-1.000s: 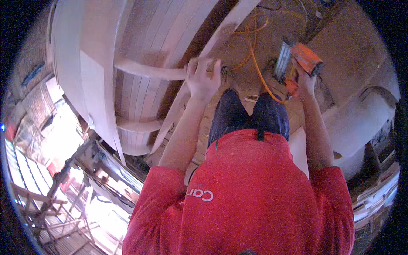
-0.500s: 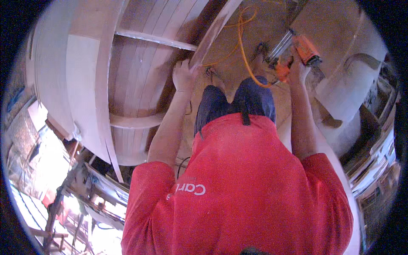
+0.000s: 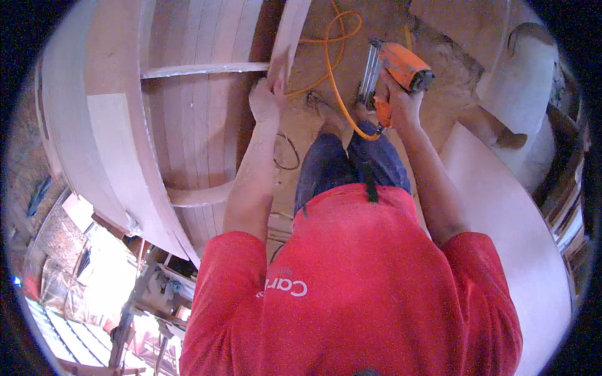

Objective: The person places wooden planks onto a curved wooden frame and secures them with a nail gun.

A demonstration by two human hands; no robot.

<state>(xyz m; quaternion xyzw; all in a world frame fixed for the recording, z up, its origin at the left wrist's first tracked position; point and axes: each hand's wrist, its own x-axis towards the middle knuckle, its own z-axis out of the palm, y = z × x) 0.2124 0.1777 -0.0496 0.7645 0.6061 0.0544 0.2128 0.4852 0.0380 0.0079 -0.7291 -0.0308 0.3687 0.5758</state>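
Note:
My right hand is closed around the handle of an orange nail gun, held in the air above my right knee. Its silver magazine points away to the left, and an orange air hose runs from the handle. With my left hand I grip the edge of a long wooden rail on a boat-like wooden frame; some fingertips are hidden behind the wood. Close by, a crosswise rib meets that rail. Planks line the inside of the frame.
A second curved rib crosses the planks nearer me. On the right lies a large pale curved panel, with a rounded pale piece beyond it. A thin dark cable loops on the dusty floor between the frame and my legs.
The nail gun in my right hand has moved left, closer to the frame. My left hand stays on the rail. The view has shifted, showing more of the panel at right.

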